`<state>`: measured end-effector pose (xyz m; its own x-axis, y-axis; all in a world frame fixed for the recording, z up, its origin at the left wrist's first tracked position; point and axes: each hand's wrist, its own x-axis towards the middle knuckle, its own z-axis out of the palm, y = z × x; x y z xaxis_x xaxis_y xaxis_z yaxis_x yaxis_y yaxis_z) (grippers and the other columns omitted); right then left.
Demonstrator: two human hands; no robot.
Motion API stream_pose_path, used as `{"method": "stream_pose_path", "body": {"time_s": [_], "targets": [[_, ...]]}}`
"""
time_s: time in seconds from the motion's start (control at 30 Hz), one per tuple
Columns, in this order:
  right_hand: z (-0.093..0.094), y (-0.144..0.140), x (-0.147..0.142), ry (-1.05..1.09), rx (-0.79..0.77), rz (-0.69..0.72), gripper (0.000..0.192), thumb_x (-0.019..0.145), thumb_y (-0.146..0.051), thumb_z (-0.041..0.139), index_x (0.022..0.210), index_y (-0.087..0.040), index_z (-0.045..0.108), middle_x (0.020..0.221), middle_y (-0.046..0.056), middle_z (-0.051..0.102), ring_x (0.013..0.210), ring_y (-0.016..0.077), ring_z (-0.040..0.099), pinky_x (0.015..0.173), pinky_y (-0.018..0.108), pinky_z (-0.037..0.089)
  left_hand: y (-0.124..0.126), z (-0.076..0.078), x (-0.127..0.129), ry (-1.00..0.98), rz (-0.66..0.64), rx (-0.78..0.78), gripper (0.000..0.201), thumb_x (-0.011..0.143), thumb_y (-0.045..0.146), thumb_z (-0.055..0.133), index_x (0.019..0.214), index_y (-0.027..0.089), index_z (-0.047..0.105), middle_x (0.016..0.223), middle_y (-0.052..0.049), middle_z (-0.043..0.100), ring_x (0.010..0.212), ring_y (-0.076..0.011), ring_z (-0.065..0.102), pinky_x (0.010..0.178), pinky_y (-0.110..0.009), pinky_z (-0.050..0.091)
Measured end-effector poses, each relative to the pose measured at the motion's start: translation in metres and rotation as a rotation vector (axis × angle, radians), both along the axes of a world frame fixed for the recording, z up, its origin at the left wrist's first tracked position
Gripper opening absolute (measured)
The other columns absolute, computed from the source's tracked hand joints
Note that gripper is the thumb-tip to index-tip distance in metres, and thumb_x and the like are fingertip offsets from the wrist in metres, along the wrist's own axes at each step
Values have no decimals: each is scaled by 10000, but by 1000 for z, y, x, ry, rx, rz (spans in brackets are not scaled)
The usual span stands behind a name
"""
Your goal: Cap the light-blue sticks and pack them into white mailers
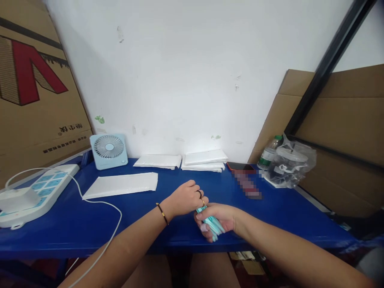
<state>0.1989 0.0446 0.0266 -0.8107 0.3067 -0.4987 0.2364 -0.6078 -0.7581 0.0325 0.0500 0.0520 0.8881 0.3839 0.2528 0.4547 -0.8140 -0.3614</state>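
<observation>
Above the front edge of the table, my right hand [220, 216] is closed around a bundle of thin turquoise strips [213, 226], whose exact kind I cannot make out. A small pale pinkish piece shows at the bundle's side. My left hand [189, 197], wearing rings and a dark bracelet, is curled over the bundle's upper end, its fingertips mostly hidden. The two hands meet there. Behind them, flat white packets lie on the blue table: a single one [121, 185] at the left, a small pile [158, 161] by the wall, and another pile [204, 160] beside it.
A light blue fan [109, 151] stands at the back left. A white power strip [45, 196] holds a plug, and its white cable [117, 208] crosses the left side. At the right are a phone [241, 167], a green-capped bottle [269, 154] and a plastic-wrapped container [288, 166].
</observation>
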Motion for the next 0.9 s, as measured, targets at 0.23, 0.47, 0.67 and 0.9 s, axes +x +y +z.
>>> {"method": "stream_pose_path", "body": {"time_s": [0.23, 0.47, 0.67, 0.9], "targets": [[2, 1, 4, -136, 127, -238, 244, 730, -299, 624, 680, -161, 430, 528, -40, 485, 404, 61, 415, 429, 207, 377, 7, -22, -98, -189, 745, -9, 673, 749, 51, 405, 1372, 281, 296, 1427, -93, 333, 1312, -290, 262, 1026, -486, 192], [18, 10, 19, -165, 333, -289, 258, 718, -339, 642, 712, -160, 456, 542, -35, 498, 415, 65, 423, 425, 205, 376, 33, -23, -168, -81, 969, -193, 365, 813, 115, 308, 1002, 161, 617, 899, -139, 675, 869, -245, 626, 899, -440, 362], [31, 12, 35, -142, 442, -307, 265, 724, -353, 634, 678, -150, 470, 549, -23, 505, 422, 66, 436, 435, 212, 378, 48, -18, -181, -56, 1066, -386, 662, 650, 277, 551, 1296, 210, 424, 1298, -149, 497, 1112, -312, 510, 891, -442, 388], [31, 12, 44, -209, 588, -288, 252, 728, -361, 617, 684, -154, 480, 553, -32, 501, 418, 60, 433, 437, 206, 395, 50, -7, -169, -119, 1045, -207, 426, 760, 143, 385, 1155, 208, 528, 1003, -130, 662, 892, -270, 620, 737, -353, 428]]}}
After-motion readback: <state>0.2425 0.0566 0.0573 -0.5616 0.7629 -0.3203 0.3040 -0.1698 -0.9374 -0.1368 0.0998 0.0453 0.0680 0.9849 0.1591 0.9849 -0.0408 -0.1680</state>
